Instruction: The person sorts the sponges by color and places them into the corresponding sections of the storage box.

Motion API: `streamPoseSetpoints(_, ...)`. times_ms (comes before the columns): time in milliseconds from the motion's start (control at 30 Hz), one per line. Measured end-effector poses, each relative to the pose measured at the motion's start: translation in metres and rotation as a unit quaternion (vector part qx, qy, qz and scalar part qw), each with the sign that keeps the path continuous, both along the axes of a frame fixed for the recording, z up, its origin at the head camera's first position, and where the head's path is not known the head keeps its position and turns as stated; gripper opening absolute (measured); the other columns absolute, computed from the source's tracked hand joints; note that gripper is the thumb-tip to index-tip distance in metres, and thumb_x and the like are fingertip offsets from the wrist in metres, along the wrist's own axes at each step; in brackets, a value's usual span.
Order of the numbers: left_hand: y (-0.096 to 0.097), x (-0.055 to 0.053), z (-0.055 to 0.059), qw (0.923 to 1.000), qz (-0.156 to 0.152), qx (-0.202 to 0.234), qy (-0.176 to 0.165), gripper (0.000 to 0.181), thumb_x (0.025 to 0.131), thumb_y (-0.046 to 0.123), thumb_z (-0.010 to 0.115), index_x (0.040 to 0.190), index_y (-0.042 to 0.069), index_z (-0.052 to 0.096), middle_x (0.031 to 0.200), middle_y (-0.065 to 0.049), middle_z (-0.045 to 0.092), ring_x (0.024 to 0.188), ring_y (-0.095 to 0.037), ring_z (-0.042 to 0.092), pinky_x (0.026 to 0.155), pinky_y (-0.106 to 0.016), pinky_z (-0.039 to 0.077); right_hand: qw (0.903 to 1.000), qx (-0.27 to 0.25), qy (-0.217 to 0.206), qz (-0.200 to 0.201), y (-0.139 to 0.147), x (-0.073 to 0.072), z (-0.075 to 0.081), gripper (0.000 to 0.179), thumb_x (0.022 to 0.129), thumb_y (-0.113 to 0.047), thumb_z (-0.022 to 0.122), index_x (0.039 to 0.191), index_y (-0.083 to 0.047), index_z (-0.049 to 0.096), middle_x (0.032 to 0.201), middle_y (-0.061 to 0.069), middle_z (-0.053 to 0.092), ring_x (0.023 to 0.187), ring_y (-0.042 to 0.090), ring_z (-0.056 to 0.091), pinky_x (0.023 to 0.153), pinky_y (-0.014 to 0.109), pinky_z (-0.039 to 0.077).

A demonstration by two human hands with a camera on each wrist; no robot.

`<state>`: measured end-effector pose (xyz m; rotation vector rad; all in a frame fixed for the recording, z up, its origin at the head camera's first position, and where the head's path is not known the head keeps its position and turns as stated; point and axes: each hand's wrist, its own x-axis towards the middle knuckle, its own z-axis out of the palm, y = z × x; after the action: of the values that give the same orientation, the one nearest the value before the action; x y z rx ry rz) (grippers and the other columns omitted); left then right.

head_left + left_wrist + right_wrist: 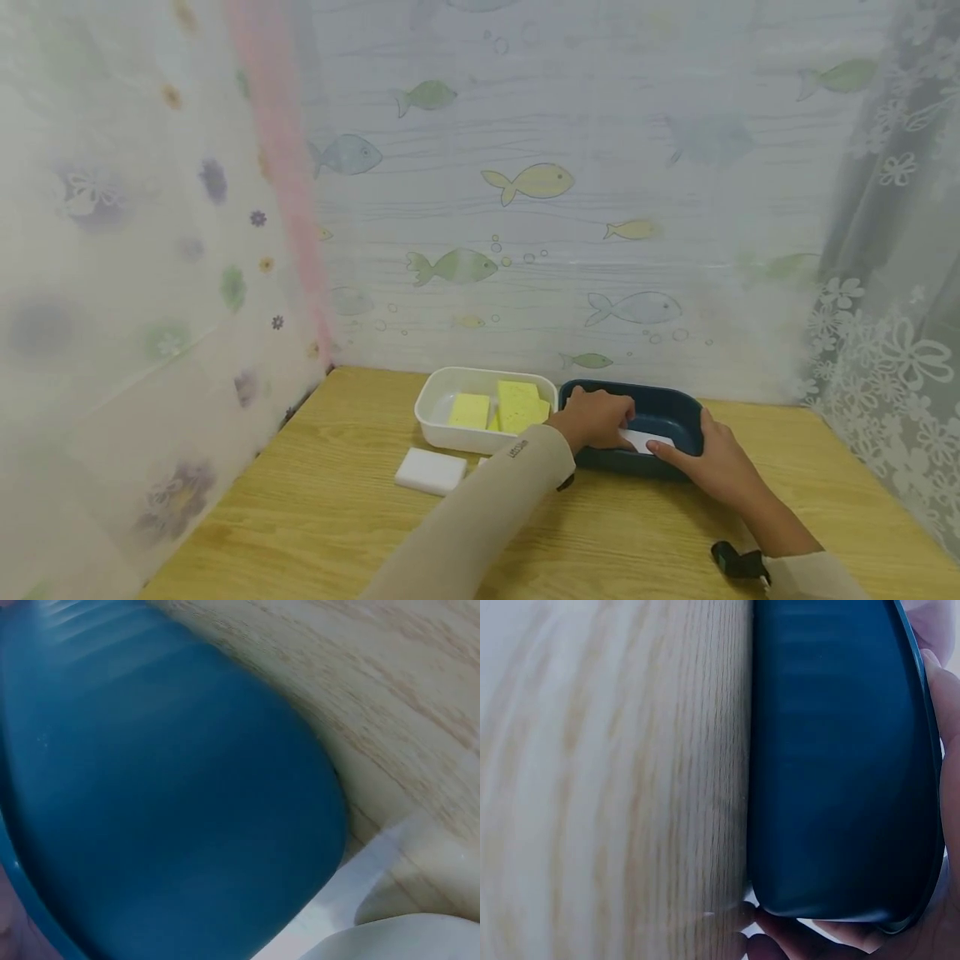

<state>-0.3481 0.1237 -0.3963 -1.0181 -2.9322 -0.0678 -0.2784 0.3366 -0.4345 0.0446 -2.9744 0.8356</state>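
My left hand [600, 419] reaches over the near rim into a dark blue box [633, 465], its curled fingers at the left end of a white sponge-like block [647, 441]. The fingertips are partly hidden inside. At the box's right end my right hand [720, 463] grips the wall, the thumb over the near rim beside the block. The right wrist view shows fingers [802, 939] under the box's end [840, 787]. In the left wrist view, the blue side of the box [180, 780] fills most of the picture.
Left of the blue box stands a white box [457, 438] holding several yellow sponges [470, 411]. A white block [431, 472] lies in front of it on the wooden table [345, 500]; another is mostly hidden by the left sleeve [480, 517]. Patterned curtains [525, 250] hang behind and beside.
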Motion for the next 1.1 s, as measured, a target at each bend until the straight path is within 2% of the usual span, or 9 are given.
streamPoseSetpoints(233, -0.009, -0.002, 0.002, 0.9998, 0.0, 0.018, -0.003, 0.059, 0.082, 0.072, 0.074, 0.127, 0.036, 0.062, 0.113, 0.027, 0.069, 0.104, 0.001, 0.064, 0.103, -0.039, 0.044, 0.9999, 0.002, -0.012, 0.003, 0.0, 0.0, 0.001, 0.133, 0.091, -0.076, 0.058, 0.155, 0.018, -0.01, 0.156, 0.051, 0.007, 0.14, 0.069, 0.02, 0.106, 0.08, 0.031)
streamPoseSetpoints(333, -0.017, -0.004, 0.005, 0.9992, -0.008, 0.039, -0.008, 0.063, 0.081, 0.072, 0.075, 0.13, 0.033, 0.061, 0.12, 0.025, 0.07, 0.111, 0.001, 0.064, 0.108, -0.041, 0.043, 0.9998, 0.002, -0.022, 0.0, 0.0, 0.0, 0.001, 0.134, 0.091, -0.077, 0.057, 0.155, 0.017, -0.012, 0.157, 0.051, 0.005, 0.14, 0.069, 0.018, 0.106, 0.08, 0.031)
streamPoseSetpoints(567, -0.048, -0.004, 0.021, 0.9958, -0.031, 0.084, -0.018, 0.062, 0.084, 0.066, 0.076, 0.13, 0.027, 0.062, 0.126, 0.019, 0.071, 0.121, -0.003, 0.062, 0.115, -0.045, 0.04, 0.9998, 0.002, -0.021, -0.004, 0.002, -0.002, -0.001, 0.134, 0.09, -0.077, 0.058, 0.156, 0.017, -0.01, 0.157, 0.051, 0.007, 0.141, 0.068, 0.019, 0.107, 0.08, 0.03)
streamPoseSetpoints(700, -0.072, -0.001, 0.027, 0.9943, -0.047, 0.096, -0.007, 0.063, 0.087, 0.066, 0.073, 0.133, 0.024, 0.061, 0.129, 0.018, 0.071, 0.123, -0.005, 0.062, 0.116, -0.047, 0.04, 0.9999, 0.0, -0.016, -0.005, 0.003, -0.003, -0.002, 0.134, 0.09, -0.076, 0.059, 0.156, 0.017, -0.01, 0.157, 0.051, 0.007, 0.142, 0.068, 0.018, 0.109, 0.079, 0.029)
streamPoseSetpoints(900, -0.119, 0.016, 0.033, 0.9895, -0.052, 0.133, 0.024, 0.062, 0.089, 0.064, 0.071, 0.135, 0.023, 0.06, 0.133, 0.012, 0.07, 0.126, -0.011, 0.063, 0.116, -0.049, 0.04, 0.9998, 0.004, -0.017, -0.001, 0.001, -0.004, -0.003, 0.134, 0.09, -0.077, 0.059, 0.156, 0.016, -0.011, 0.157, 0.05, 0.006, 0.142, 0.068, 0.017, 0.108, 0.08, 0.028)
streamPoseSetpoints(1100, -0.17, 0.043, 0.035, 0.9785, -0.064, 0.188, 0.053, 0.061, 0.09, 0.061, 0.072, 0.135, 0.021, 0.061, 0.132, 0.008, 0.069, 0.125, -0.014, 0.064, 0.112, -0.048, 0.044, 0.9999, 0.006, -0.016, -0.002, 0.004, -0.004, -0.001, 0.133, 0.09, -0.077, 0.058, 0.156, 0.016, -0.011, 0.157, 0.051, 0.006, 0.141, 0.068, 0.017, 0.108, 0.08, 0.028)
